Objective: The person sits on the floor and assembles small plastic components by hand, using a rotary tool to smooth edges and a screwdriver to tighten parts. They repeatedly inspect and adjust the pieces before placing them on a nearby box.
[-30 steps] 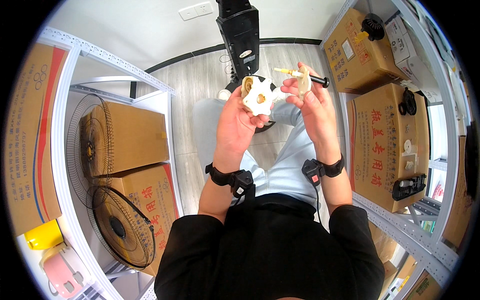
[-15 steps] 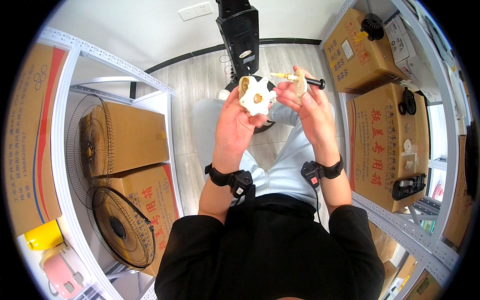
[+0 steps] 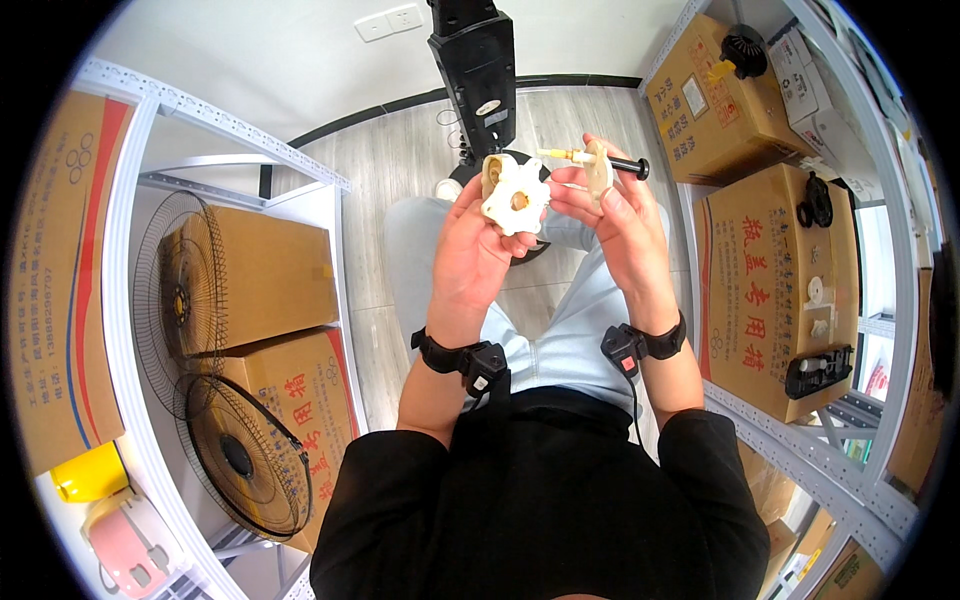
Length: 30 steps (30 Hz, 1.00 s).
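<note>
A white plastic housing (image 3: pixel 533 187) with a lobed, star-like outline and a round hole in its middle rests in my left hand (image 3: pixel 468 262). The fingers curl around its lower and left sides. Just to the right, my right hand (image 3: pixel 632 240) grips a cream plastic disc (image 3: pixel 599 172) between thumb and fingers. A shaft runs through this disc: its thin yellowish end (image 3: pixel 560 156) points left over the housing's edge, and its thick black end (image 3: pixel 632 167) sticks out to the right. Whether the shaft's tip touches the housing I cannot tell.
A black stand (image 3: pixel 478 85) rises from the floor ahead. Two wire fan guards (image 3: pixel 240 455) lean on cardboard boxes (image 3: pixel 265 270) on the left rack. On the right rack, a box (image 3: pixel 745 300) carries black plastic parts (image 3: pixel 818 372) and small white pieces.
The white housing has tilted slightly and shifted a little right, toward the shaft. My right hand, with the disc and shaft, has moved only a touch left.
</note>
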{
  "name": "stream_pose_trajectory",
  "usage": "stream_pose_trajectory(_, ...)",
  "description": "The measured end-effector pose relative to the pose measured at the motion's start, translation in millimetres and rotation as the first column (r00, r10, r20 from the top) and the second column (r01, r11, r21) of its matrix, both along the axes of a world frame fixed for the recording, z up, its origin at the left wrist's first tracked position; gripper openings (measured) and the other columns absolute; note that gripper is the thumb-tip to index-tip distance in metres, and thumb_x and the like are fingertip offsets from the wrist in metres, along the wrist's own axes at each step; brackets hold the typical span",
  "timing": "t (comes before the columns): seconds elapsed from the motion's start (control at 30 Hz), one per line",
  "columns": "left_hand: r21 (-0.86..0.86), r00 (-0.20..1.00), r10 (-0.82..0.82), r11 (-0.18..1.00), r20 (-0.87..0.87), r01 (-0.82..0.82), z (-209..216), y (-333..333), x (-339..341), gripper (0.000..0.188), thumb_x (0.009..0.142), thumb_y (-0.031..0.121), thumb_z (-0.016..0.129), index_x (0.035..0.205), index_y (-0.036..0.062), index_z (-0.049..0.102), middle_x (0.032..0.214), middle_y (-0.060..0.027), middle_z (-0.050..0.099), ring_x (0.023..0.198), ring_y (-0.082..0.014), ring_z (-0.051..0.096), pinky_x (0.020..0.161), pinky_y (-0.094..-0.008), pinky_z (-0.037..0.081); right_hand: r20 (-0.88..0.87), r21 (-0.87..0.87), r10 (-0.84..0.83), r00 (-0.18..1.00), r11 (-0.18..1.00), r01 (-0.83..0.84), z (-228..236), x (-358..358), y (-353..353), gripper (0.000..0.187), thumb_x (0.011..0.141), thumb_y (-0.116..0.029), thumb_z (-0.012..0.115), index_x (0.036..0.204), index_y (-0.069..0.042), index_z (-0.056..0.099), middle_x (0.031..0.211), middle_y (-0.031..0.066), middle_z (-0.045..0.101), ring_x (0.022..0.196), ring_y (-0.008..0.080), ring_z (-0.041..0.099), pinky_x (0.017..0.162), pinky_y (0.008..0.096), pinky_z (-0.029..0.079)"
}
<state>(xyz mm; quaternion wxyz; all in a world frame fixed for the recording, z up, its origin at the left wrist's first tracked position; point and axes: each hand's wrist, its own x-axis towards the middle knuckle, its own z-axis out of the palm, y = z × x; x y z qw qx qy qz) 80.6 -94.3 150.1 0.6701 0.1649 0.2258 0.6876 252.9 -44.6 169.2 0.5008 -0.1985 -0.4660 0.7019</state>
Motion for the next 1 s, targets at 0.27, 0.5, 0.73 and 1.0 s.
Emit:
stream_pose_trajectory(0.27, 0.037, 1.0, -0.016, 0.999, 0.005, 0.015, 1.2, 0.1, -1.0, 0.036, 0.094, 0.012, 0.046, 0.128, 0.0012, 0.047, 0.104, -0.0176, 0.065, 0.08, -0.0271, 0.068, 0.054, -0.0278, 0.055, -0.009, 0.005, -0.001, 1.0, 1.0, 0.001, -0.7, -0.9, -0.4, 0.06, 0.09, -0.025, 0.062, 0.14, -0.004, 0.037, 0.116, 0.0207, 0.06, 0.106, 0.0278, 0.062, 0.093, 0.0402, 0.05)
stream_pose_trajectory(0.5, 0.05, 0.999, -0.031, 0.998, 0.026, 0.03, -0.4, 0.5, -3.1, 0.036, 0.094, 0.013, 0.046, 0.128, 0.0009, 0.046, 0.107, -0.0181, 0.064, 0.082, -0.0276, 0.068, 0.057, -0.0281, 0.056, -0.031, -0.009, -0.005, 0.999, 1.0, 0.005, -1.4, -1.8, -0.3, 0.06, 0.09, -0.027, 0.062, 0.14, -0.004, 0.037, 0.117, 0.0214, 0.059, 0.106, 0.0284, 0.062, 0.094, 0.0414, 0.049)
stream_pose_trajectory(0.73, 0.043, 0.997, -0.046, 0.998, 0.056, 0.044, -4.7, 4.6, -5.8, 0.037, 0.095, 0.014, 0.046, 0.13, 0.0016, 0.045, 0.111, -0.0179, 0.062, 0.088, -0.0292, 0.067, 0.059, -0.0297, 0.057, -0.025, 0.007, 0.002, 1.0, 1.0, -0.002, 2.5, -4.9, -3.7, 0.06, 0.09, -0.027, 0.062, 0.14, -0.004, 0.037, 0.12, 0.0223, 0.058, 0.107, 0.028, 0.061, 0.095, 0.0413, 0.049)
stream_pose_trajectory(1.0, 0.054, 0.994, -0.073, 0.996, 0.077, 0.069, -7.9, 4.9, -11.2, 0.038, 0.096, 0.018, 0.047, 0.13, 0.0028, 0.045, 0.115, -0.0168, 0.06, 0.092, -0.0304, 0.066, 0.061, -0.0303, 0.057, -0.064, -0.034, 0.037, 0.997, 0.999, -0.039, -1.2, -3.0, -0.1, 0.06, 0.091, -0.031, 0.059, 0.14, -0.004, 0.036, 0.123, 0.0218, 0.056, 0.11, 0.0279, 0.06, 0.099, 0.0407, 0.046)
